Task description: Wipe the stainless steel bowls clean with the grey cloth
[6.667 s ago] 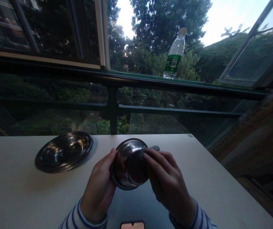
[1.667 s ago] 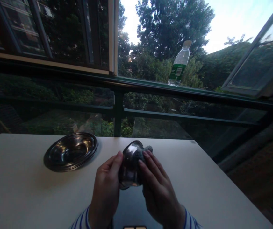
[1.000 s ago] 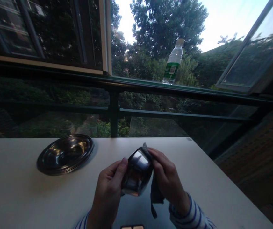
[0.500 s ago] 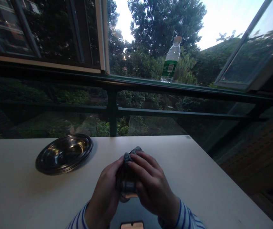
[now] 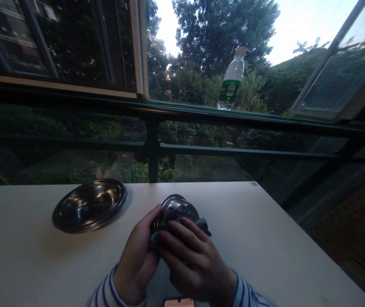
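Note:
A small shiny metal bowl (image 5: 171, 201) is gripped by my left hand (image 5: 136, 258), its thumb at the rim and its outer side partly in view. My right hand (image 5: 198, 260) presses a dark grey patterned cloth (image 5: 182, 211) against the bowl, fingers bent over it. Part of the cloth hangs out to the right of these fingers. Both hands are above the near part of the white table (image 5: 259, 251). The bowl's lower part is hidden behind the right hand and cloth.
Wide metal bowls (image 5: 88, 207), stacked and tilted, rest on the table at left. A phone (image 5: 179, 302) shows at the bottom edge. Beyond the table runs a dark railing (image 5: 188, 111), with a green-labelled plastic bottle (image 5: 231, 83) standing there by the open window.
The bowl has turned, so more of its curved metal side faces me. My right hand has come lower with the cloth, which now spreads over the bowl's side.

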Demonstrator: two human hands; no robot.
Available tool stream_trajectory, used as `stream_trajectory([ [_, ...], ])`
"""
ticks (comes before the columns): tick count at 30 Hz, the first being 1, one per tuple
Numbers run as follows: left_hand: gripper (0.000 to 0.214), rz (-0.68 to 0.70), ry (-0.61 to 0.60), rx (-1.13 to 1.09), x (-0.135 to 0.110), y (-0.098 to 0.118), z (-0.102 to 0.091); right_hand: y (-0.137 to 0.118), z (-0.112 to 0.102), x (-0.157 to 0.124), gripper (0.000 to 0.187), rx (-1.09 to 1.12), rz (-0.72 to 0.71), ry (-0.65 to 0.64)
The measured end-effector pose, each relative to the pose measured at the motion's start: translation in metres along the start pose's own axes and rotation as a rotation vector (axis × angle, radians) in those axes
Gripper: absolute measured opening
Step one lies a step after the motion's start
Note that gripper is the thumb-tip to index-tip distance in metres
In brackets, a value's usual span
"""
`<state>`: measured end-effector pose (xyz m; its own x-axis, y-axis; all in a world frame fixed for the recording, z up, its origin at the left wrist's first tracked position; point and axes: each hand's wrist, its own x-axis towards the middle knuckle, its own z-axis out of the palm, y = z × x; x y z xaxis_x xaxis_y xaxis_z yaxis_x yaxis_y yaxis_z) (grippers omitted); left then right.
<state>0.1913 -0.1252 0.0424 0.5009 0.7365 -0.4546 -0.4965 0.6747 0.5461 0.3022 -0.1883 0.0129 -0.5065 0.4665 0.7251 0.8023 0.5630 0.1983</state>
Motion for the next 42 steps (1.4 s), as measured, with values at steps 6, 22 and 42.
stream_trajectory([
  [6,0.02,0.001,-0.041,0.016,0.002,-0.003,-0.001,0.004,-0.001,-0.003,0.031,-0.009,-0.004,0.003],
  [22,0.026,0.16,-0.196,0.31,-0.002,-0.02,-0.002,0.018,-0.006,-0.009,0.04,0.361,0.485,-0.037],
  [42,0.024,0.156,-0.062,0.186,-0.006,0.002,0.0,0.035,0.009,-0.014,0.032,0.973,1.051,0.264],
])
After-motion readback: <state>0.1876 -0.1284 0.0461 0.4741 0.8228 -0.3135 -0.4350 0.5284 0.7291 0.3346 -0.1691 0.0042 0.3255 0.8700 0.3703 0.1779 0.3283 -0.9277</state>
